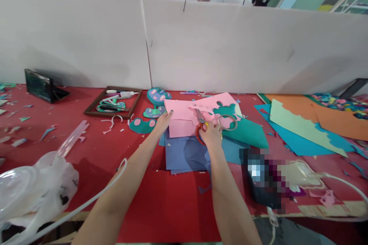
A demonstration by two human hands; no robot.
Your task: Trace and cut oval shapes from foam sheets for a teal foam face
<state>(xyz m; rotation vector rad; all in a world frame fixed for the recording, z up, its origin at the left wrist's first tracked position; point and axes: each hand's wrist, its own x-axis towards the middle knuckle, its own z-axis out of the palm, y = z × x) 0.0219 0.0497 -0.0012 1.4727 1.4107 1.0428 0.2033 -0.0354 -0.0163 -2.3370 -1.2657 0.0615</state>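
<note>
My left hand (163,122) grips the left edge of a sheet of pink paper (180,116), its thumb on top. My right hand (212,134) is closed around scissors (200,116) with orange and yellow handles. Their blades lie at a cut in the pink paper. Beneath the sheet are blue paper (184,157) and green paper (247,134) with a cut-out edge. A tape roll (235,125) rests on the green paper, just right of my right hand. Blue-green cut-out shapes with pink spots (143,125) lie left of the pink sheet.
A brown tray (96,114) holds pens and cut-outs. Behind the red table (161,203) stands a white partition (230,46). Left are a propped phone (39,85) and a plastic bag (61,176); right, coloured sheets (304,139) and a partly blurred dark device (255,183). A white cable (100,192) crosses my left forearm.
</note>
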